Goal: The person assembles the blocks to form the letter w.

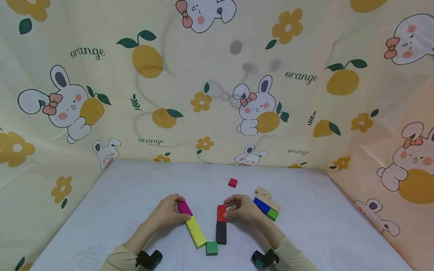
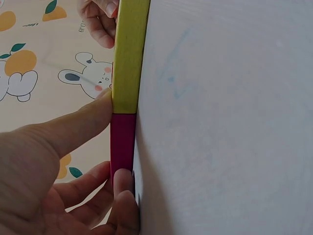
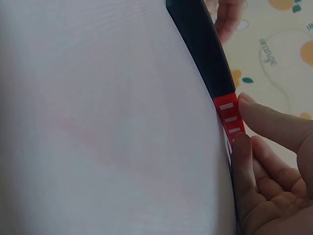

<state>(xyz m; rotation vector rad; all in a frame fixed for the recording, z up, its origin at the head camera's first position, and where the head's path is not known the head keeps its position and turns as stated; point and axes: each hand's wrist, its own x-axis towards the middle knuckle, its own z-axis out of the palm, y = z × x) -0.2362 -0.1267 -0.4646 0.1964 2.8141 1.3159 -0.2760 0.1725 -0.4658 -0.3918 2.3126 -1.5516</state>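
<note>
A rabbit-print backdrop (image 1: 217, 126) borders the white tabletop (image 1: 152, 178). There, the magenta block (image 1: 184, 208), pinched by the left hand (image 1: 169, 210), abuts the yellow block (image 1: 196, 232); the red block (image 1: 221, 213), pinched by the right hand (image 1: 243, 209), abuts the black block (image 1: 221, 232). A square green block (image 1: 211, 248) lies at both rows' near ends. Apparent step: aligning rows; the next move likely calls for keeping joints flush.

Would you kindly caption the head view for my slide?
Left hand holds a magenta block, right hand a red block, on a white table.
</note>
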